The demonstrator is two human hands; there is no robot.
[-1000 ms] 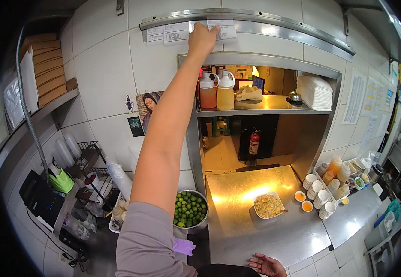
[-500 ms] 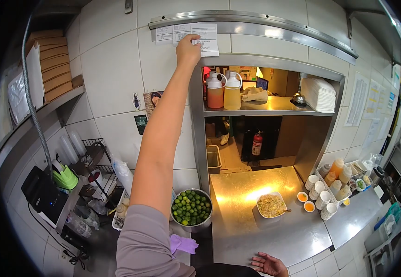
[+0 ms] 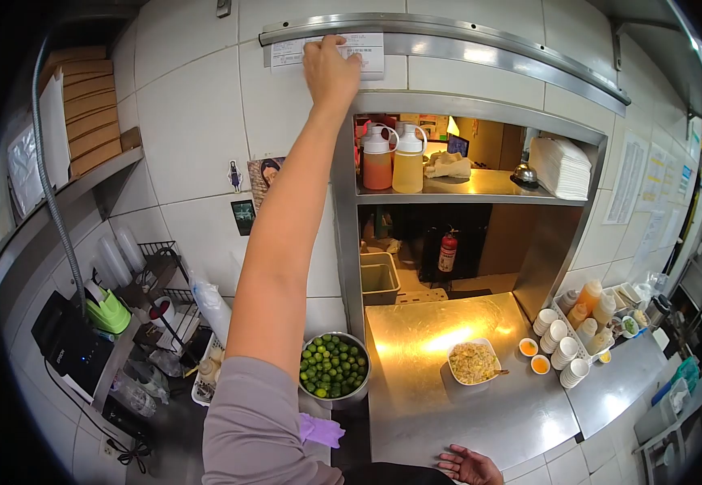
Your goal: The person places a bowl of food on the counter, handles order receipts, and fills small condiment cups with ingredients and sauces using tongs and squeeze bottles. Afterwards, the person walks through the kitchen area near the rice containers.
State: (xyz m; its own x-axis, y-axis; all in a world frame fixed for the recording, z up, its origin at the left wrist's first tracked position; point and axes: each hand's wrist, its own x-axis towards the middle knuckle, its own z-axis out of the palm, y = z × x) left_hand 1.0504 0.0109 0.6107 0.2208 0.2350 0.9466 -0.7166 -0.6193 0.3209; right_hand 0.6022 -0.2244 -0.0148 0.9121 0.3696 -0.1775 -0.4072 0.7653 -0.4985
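My left hand [image 3: 331, 71] is raised to the metal ticket rail [image 3: 448, 28] on the tiled wall. Its fingers are closed on a printed receipt [image 3: 373, 63], whose upper edge meets the rail. More receipts [image 3: 286, 55] hang just left of it, partly behind my fingers. Low in the view, my right hand [image 3: 470, 466] hovers by the front edge of the steel counter [image 3: 456, 424], palm up, fingers apart, with nothing in it. On that counter sits a square white bowl of fried rice [image 3: 474, 362].
Beside the bowl stand two orange sauce cups [image 3: 540, 364], stacked paper cups [image 3: 565, 352] and a basket of squeeze bottles [image 3: 589, 315]. A pot of green limes [image 3: 334, 365] is left of the counter. Two drink bottles [image 3: 407, 162] and a bell [image 3: 524, 175] occupy the pass shelf.
My left hand has moved slightly up, and the receipt has risen with it further into the rail. The right hand stays almost where it was.
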